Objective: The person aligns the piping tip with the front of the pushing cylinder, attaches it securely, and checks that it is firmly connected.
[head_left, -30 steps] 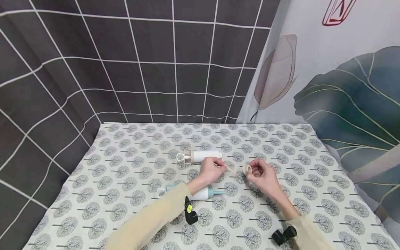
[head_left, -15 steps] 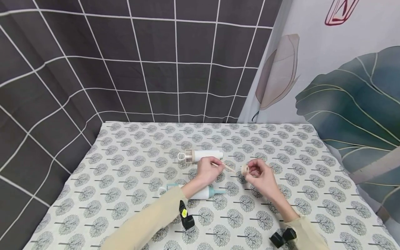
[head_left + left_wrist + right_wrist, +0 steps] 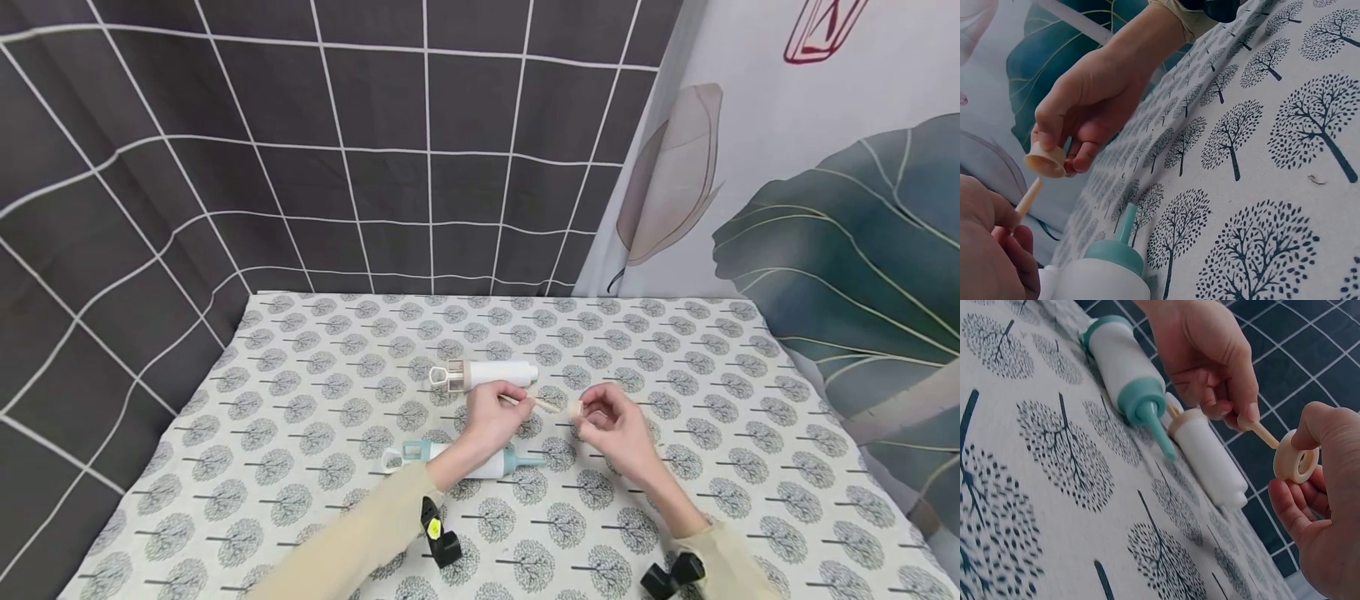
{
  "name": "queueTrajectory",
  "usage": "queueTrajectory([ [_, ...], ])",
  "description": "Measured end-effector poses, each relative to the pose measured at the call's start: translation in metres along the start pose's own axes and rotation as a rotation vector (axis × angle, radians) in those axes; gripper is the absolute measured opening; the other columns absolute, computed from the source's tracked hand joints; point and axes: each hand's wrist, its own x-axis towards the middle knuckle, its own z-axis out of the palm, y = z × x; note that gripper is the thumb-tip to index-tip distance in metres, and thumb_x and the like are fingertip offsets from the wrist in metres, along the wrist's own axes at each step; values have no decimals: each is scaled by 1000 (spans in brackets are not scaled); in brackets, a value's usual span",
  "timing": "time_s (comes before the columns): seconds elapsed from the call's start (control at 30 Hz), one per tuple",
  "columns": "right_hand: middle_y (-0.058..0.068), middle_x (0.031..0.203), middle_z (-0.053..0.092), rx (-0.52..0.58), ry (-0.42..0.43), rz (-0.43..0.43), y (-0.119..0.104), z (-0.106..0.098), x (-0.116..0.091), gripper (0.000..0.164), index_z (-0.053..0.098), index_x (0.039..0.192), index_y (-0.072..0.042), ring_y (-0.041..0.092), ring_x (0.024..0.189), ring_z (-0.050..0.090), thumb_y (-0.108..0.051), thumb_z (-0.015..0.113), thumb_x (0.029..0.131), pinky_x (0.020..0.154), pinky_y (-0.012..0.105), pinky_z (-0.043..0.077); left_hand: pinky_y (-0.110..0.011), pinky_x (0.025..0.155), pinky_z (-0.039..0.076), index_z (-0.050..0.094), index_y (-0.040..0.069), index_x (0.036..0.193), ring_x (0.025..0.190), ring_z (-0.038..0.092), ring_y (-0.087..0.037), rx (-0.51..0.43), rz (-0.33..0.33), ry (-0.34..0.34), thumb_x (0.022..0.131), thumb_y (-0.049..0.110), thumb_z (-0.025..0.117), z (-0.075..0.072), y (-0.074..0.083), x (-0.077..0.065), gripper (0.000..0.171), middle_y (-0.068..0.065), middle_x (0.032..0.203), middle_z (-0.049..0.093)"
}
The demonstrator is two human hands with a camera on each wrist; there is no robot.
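Note:
My left hand pinches a slim, tapered beige nozzle between thumb and fingers, its thin end pointing at the other hand. A beige ring-shaped collar is held by its edge in my right hand, thumb on one side and fingers on the other. In the right wrist view the nozzle's tip overlaps the collar's near side; the left wrist view shows the tip just below the collar's wide mouth. Under my left forearm lies a white icing syringe with teal fittings. Behind the left hand is another, with beige fittings.
A white tablecloth with a grey tree print covers the table. Dark curtain with a white grid hangs behind it, and a pale leaf-patterned curtain at the right. Each wrist wears a black camera.
My right hand has moved left with the collar, narrowing the gap to the nozzle. The collar has turned from facing the camera to nearly edge-on. The left hand keeps its pinch.

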Motion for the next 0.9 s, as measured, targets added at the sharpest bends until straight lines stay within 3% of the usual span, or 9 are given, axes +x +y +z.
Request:
queueTrajectory([
  [0.33,21,99,56,98,-27,13,-2,12,0,35,52,106,12,20,88,59,18,65,75,79,22,54,-27,52,51,70,4,87,58,58,-11,-1,36,48,81,5,77,-6,1,-10,9,-1,70,65],
  [0.77,19,95,58,109,-55,9,-4,24,1,30,54,104,10,26,83,60,14,65,76,77,21,54,-26,52,51,70,3,87,57,58,-11,-15,73,91,81,6,77,-11,-3,-18,10,-1,68,64],
  [0.9,20,95,59,121,-68,15,-5,28,1,30,54,104,10,28,83,61,14,64,76,77,22,54,-25,49,49,69,2,88,55,63,-18,-23,87,96,82,5,77,-11,-4,-20,10,-2,67,65],
])
